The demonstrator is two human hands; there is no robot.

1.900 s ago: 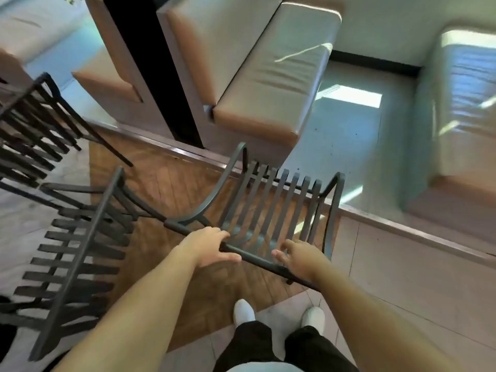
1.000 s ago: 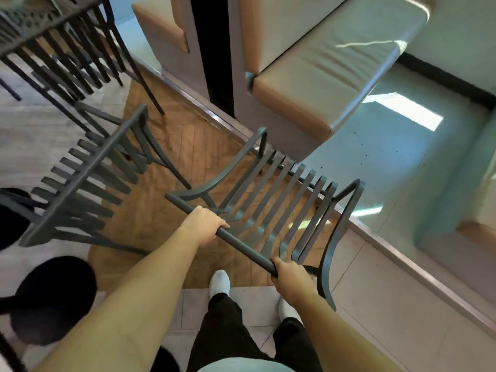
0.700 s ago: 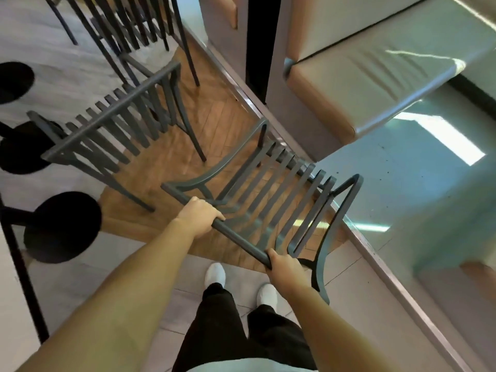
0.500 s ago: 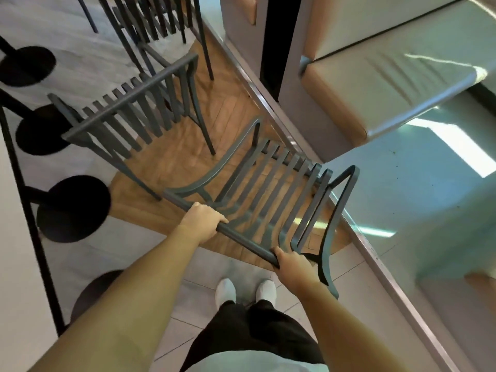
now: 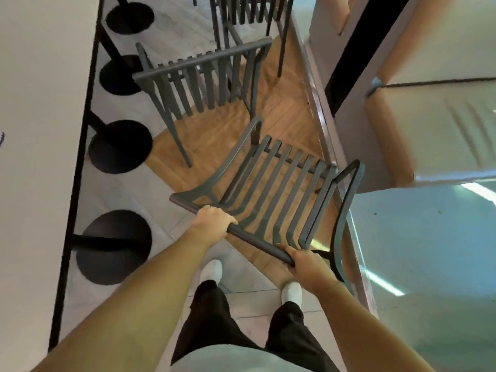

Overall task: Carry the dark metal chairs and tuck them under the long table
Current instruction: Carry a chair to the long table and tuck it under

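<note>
Head view, looking down past both forearms.

Left hand: fingers curled over the top rail of the held dark metal chair, gripping near the rail's left end. Right hand: wrapped round the same rail at its right end, thumb side up, just beside the curved right upright.

Held chair tipped forward and away from the hands, slatted back and seat running out ahead of both. Leg contact with the floor hidden by the slats; cannot tell if lifted clear.

Second dark metal chair ahead and to the left of the left hand, upright, back rail facing the camera, legs on the wood floor. Apart from the held chair. Third chair farther ahead, only partly in view at the top edge.

Long table: pale top with black edge, well to the left of the left hand, running along the whole left side. Four round black pedestal bases in a row beside its edge, between table and chairs.

Right of the right hand: metal floor strip, then greenish glossy floor. Tan and pale upholstered bench ahead and to the right.

Below the hands: white shoes, black trousers, on grey tile.
</note>
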